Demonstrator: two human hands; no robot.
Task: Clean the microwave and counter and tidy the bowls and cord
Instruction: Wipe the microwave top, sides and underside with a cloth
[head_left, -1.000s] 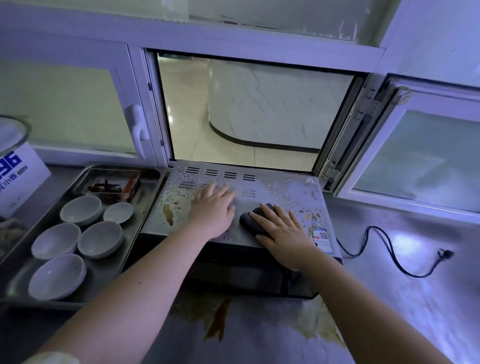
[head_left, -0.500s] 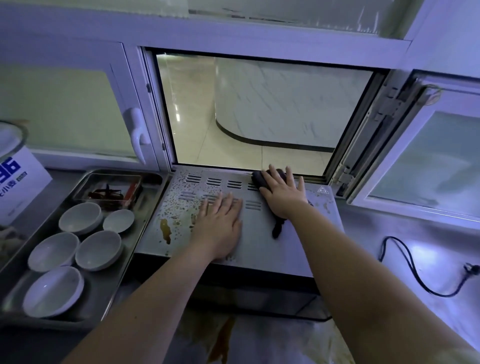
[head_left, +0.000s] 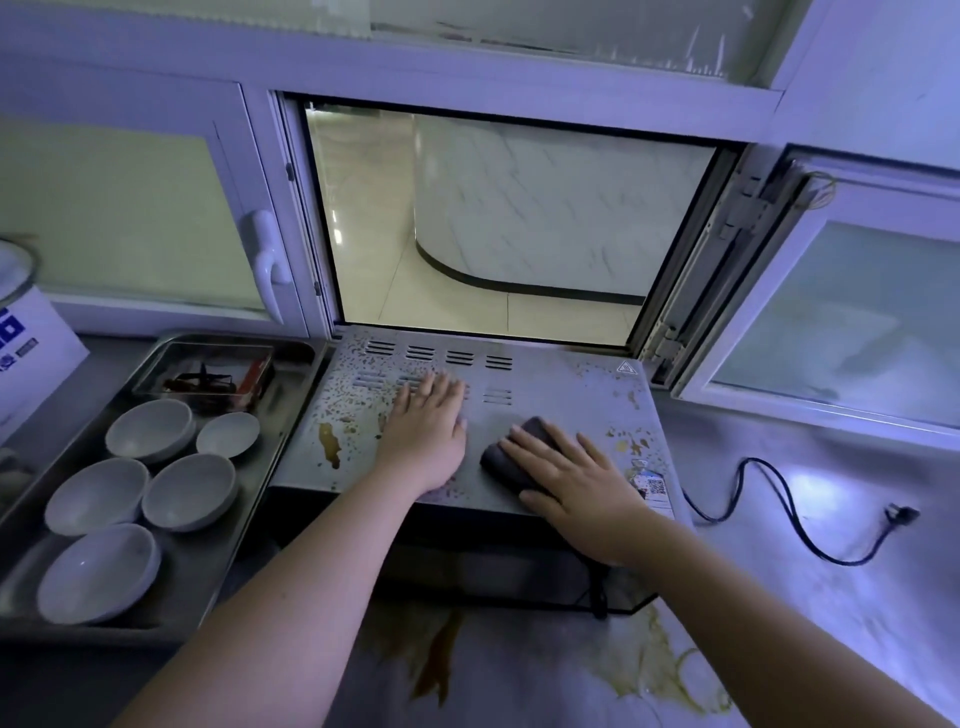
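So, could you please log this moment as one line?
step: clean microwave top | right hand: presses cloth on it | left hand: flat on top | stains: top, counter | bowls: in tray

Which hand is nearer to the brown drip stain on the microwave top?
Left. The left hand lies flat just right of the stain; the right hand presses the cloth farther right.

Stained counter (head_left: 841, 462) bears tray (head_left: 249, 545), microwave (head_left: 561, 395), loose cord (head_left: 800, 526), white box (head_left: 31, 343)

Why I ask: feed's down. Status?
Left hand flat on microwave top. Right hand pressing dark cloth near front edge. Stains on top; spill on counter in front.
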